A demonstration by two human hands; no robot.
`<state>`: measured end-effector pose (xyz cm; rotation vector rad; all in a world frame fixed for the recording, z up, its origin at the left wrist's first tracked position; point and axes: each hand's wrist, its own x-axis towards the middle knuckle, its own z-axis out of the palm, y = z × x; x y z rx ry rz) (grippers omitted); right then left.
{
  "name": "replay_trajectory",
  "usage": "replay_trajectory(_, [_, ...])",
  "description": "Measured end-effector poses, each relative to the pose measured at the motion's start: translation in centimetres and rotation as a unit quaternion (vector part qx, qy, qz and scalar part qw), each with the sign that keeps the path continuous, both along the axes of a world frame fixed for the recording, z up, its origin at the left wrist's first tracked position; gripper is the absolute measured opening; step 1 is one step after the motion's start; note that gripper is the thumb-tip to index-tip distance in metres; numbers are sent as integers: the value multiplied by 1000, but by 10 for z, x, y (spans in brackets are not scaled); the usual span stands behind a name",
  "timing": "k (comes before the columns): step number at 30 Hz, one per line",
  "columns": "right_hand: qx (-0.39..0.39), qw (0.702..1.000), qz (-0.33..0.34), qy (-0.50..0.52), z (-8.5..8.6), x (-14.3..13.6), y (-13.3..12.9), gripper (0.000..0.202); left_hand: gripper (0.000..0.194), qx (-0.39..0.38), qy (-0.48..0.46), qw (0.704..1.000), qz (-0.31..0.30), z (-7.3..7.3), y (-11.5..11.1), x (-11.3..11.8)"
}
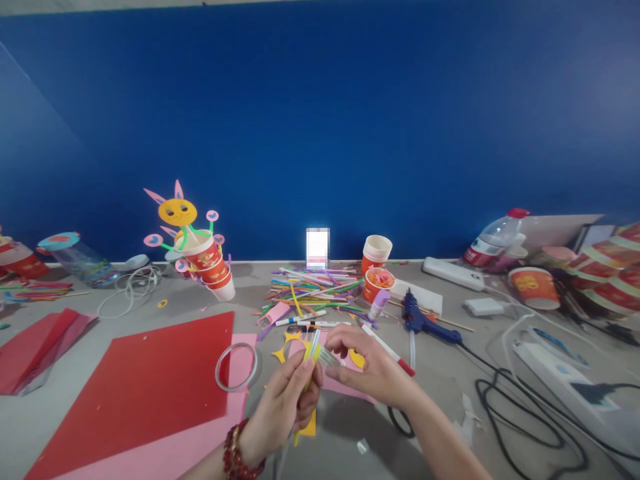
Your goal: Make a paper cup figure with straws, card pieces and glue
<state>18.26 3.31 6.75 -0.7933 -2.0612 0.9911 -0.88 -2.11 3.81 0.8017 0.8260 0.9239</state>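
While the left hand [286, 395] pinches some thin strips [315, 345], the right hand [369, 365] sits half-curled at a clear piece [329, 357] — gripped or just touching; can't tell.

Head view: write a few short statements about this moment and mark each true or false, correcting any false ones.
1. The left hand holds a pale strip. True.
2. The beaded bracelet is on the right wrist. False: it is on the left one.
3. The silver ring lies over the red sheet and the pink sheet. True.
4. The glue gun is yellow. False: it is blue.
5. The bottle cap is green. False: it is red.
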Motion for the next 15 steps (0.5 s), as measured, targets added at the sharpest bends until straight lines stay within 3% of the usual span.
replay_trajectory(10, [-26, 999, 36, 23, -4, 5, 5, 16, 47, 4, -27, 997, -77, -4, -3, -5])
replay_trajectory(15, [-24, 999, 43, 1, 0, 6, 4, 16, 48, 5, -11, 993, -115, 3, -1, -9])
